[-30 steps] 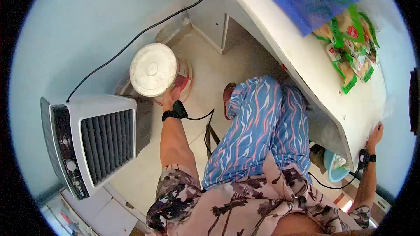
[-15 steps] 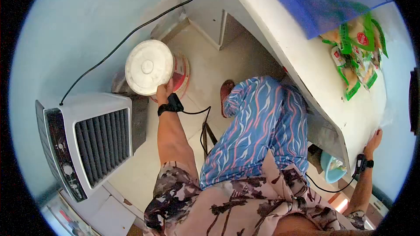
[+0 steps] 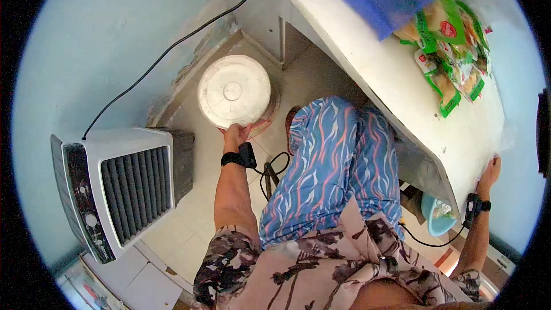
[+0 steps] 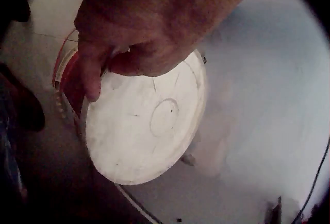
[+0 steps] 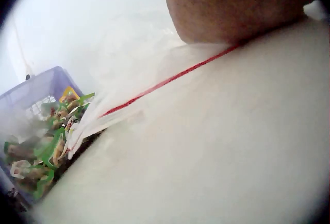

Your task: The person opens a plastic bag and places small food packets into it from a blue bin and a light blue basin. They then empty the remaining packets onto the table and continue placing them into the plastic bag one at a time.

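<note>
Left hand [image 3: 235, 134]: one, thumb and fingers pinching the near rim of a round white lid [image 3: 232, 95]. Lid: one, above the red bucket [image 4: 73, 82] on the floor. Good handling called for a firm rim pinch, a steady wrist and an even tilt. Right hand [image 3: 489, 173]: one, at the counter [image 3: 373, 51] edge, touching clear plastic [image 5: 118, 92]; whether it gripped could not be told.

Matt white round plastic lid [image 3: 233, 89], smooth white plastic boxy cooler [image 3: 129, 135] left of the lid, right of it glossy green-edged plastic packets [image 3: 450, 49], thin translucent red-striped plastic bag [image 5: 154, 84]
</note>
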Demonstrator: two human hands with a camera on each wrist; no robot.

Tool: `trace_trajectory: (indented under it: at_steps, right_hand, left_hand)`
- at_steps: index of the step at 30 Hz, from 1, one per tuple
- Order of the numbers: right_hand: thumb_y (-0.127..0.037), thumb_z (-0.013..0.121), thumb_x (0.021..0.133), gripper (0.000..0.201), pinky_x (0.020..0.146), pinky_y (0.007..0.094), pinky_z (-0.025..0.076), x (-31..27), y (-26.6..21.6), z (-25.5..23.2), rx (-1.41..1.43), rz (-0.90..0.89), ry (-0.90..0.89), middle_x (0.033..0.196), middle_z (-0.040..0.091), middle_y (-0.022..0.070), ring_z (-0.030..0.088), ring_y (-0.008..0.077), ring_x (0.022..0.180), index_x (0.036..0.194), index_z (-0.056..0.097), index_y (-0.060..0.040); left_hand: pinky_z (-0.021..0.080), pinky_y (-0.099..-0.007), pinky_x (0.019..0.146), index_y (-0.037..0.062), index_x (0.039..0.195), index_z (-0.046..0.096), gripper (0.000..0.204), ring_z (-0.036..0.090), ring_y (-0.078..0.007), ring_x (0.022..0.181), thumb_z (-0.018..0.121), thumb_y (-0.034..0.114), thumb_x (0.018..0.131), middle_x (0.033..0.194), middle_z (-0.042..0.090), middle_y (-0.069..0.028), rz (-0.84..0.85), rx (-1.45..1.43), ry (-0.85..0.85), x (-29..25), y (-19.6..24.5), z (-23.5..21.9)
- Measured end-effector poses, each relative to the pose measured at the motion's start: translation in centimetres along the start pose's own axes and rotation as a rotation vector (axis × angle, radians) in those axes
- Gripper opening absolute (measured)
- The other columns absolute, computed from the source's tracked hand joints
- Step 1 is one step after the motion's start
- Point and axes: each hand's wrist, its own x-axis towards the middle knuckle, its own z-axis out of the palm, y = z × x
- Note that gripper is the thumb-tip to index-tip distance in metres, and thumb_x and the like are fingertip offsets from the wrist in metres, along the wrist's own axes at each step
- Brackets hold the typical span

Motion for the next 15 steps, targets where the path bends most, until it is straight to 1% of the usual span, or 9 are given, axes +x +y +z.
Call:
trace_trajectory:
  at_steps: [1, 2, 4, 7, 10, 11, 14, 15]
  right_hand:
    - [-0.014, 0.044, 0.093, 0.027, 0.081, 0.0365, 0.043, 0.0, 0.7, 0.4, -0.012, -0.060, 0.056, 0.099, 0.061, 0.0168, 0.056, 0.0270, 0.088, 0.110, 0.055, 0.0039]
    - [-0.013, 0.044, 0.093, 0.029, 0.084, 0.0362, 0.043, 0.0, 0.6, 0.4, 0.025, -0.023, 0.032, 0.103, 0.061, 0.0170, 0.056, 0.0268, 0.093, 0.114, 0.054, 0.0035]
    - [-0.011, 0.045, 0.091, 0.035, 0.092, 0.0355, 0.043, -0.1, -0.5, 0.2, 0.098, 0.056, -0.015, 0.111, 0.062, 0.0173, 0.057, 0.0263, 0.102, 0.121, 0.054, 0.0027]
    - [-0.011, 0.045, 0.091, 0.035, 0.093, 0.0348, 0.042, 0.1, -1.0, 0.2, 0.081, 0.151, -0.081, 0.111, 0.062, 0.0172, 0.057, 0.0263, 0.102, 0.122, 0.055, 0.0022]
    - [-0.012, 0.045, 0.091, 0.034, 0.093, 0.0357, 0.043, 0.2, -0.4, 0.6, -0.015, 0.083, -0.083, 0.115, 0.061, 0.0185, 0.058, 0.0282, 0.104, 0.121, 0.055, 0.0020]
    - [-0.012, 0.041, 0.092, 0.024, 0.076, 0.0350, 0.043, -0.1, -1.0, 1.5, -0.105, -0.035, 0.095, 0.089, 0.058, 0.0147, 0.051, 0.0235, 0.080, 0.106, 0.054, 0.0037]
    - [-0.010, 0.042, 0.092, 0.021, 0.074, 0.0330, 0.042, -0.2, -1.7, 1.8, 0.017, -0.021, 0.074, 0.086, 0.055, 0.0124, 0.049, 0.0199, 0.079, 0.104, 0.054, 0.0029]
    - [-0.010, 0.042, 0.093, 0.020, 0.074, 0.0323, 0.042, -0.3, -1.8, 1.9, 0.006, -0.019, 0.079, 0.086, 0.055, 0.0115, 0.049, 0.0190, 0.079, 0.104, 0.054, 0.0026]
  left_hand:
    - [0.058, -0.0442, 0.066, -0.0113, 0.087, 0.051, 0.023, 0.063, -0.0372, 0.077, 0.053, 0.010, 0.079, 0.085, 0.055, -0.0226, -0.152, -0.274, 0.011, 0.0, 0.0, 0.6]
    - [0.059, -0.0447, 0.067, -0.0126, 0.090, 0.048, 0.019, 0.063, -0.0382, 0.079, 0.052, 0.003, 0.079, 0.088, 0.054, -0.0230, -0.206, -0.368, 0.016, 0.1, -0.2, 1.1]
    - [0.061, -0.0458, 0.068, -0.0153, 0.094, 0.043, 0.017, 0.062, -0.0404, 0.084, 0.049, -0.010, 0.079, 0.095, 0.051, -0.0240, -0.258, -0.440, 0.026, 0.7, -0.5, 1.5]
    - [0.062, -0.0466, 0.065, -0.0151, 0.094, 0.043, 0.019, 0.061, -0.0393, 0.080, 0.050, -0.012, 0.077, 0.096, 0.051, -0.0239, -0.160, -0.248, -0.108, 2.4, -1.9, 1.0]
    - [0.062, -0.0453, 0.064, -0.0156, 0.095, 0.044, 0.020, 0.062, -0.0395, 0.080, 0.048, -0.014, 0.076, 0.099, 0.051, -0.0238, -0.193, -0.267, -0.042, 0.8, -0.9, 2.0]
    - [0.060, -0.0439, 0.064, -0.0134, 0.093, 0.047, 0.018, 0.061, -0.0370, 0.078, 0.051, -0.008, 0.076, 0.095, 0.053, -0.0225, -0.073, -0.029, -0.069, 0.0, -0.3, 2.2]
    - [0.054, -0.0399, 0.062, -0.0069, 0.087, 0.057, 0.021, 0.060, -0.0295, 0.072, 0.062, 0.012, 0.079, 0.085, 0.060, -0.0186, 0.302, 0.672, -0.130, -4.0, 1.4, 1.8]
    - [0.052, -0.0385, 0.062, -0.0047, 0.085, 0.060, 0.024, 0.060, -0.0270, 0.070, 0.066, 0.018, 0.079, 0.082, 0.062, -0.0173, 0.425, 0.905, -0.150, -5.0, 1.5, 1.7]
